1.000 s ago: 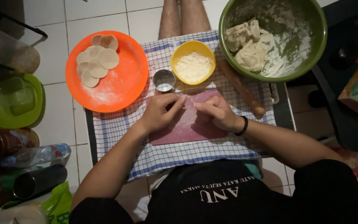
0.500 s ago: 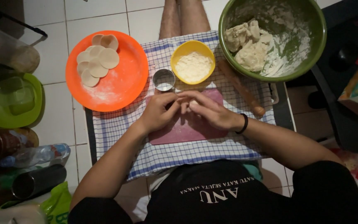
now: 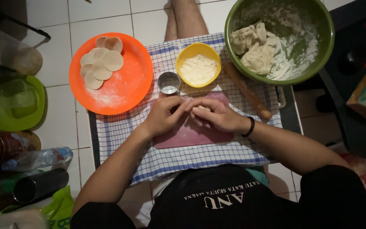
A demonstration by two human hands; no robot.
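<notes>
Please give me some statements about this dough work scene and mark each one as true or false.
1. Both hands, left hand and right hand, meet over the pink board. True.
2. The orange plate holds round dough discs. True.
3. The yellow bowl is empty. False: it holds white flour.
4. The rolling pin lies in the green bowl. False: it lies on the checked cloth beside the bowl.
5. The metal ring cutter stands between plate and yellow bowl. True.
</notes>
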